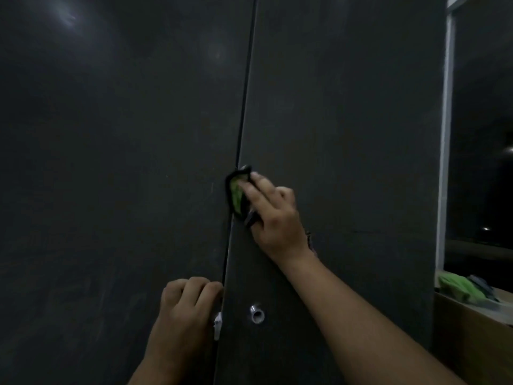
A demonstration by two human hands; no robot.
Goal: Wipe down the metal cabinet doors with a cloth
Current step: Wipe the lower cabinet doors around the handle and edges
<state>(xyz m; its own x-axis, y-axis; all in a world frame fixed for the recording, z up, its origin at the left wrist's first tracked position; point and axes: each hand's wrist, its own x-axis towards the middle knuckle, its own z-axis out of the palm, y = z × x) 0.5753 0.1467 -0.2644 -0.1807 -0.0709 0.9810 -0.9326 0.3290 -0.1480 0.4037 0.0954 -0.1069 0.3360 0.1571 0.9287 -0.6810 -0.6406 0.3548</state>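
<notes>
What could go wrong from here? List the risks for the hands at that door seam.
1. The left hand has fingers curled around the edge of the right door at the seam; if wiping pressure pushes the door shut, they may get pinched.
2. The right hand presses the cloth right on the seam, so the cloth could snag in the gap.
3. The metal latch beside the left hand might scrape it.

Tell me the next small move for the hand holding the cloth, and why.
Probably slide the right hand down along the inner edge of the right door, keeping the cloth pressed flat. The cloth sits at the seam between the doors, the left hand grips that door's edge lower down, and the stretch between the hands, above the lock, looks not yet reached.
</notes>
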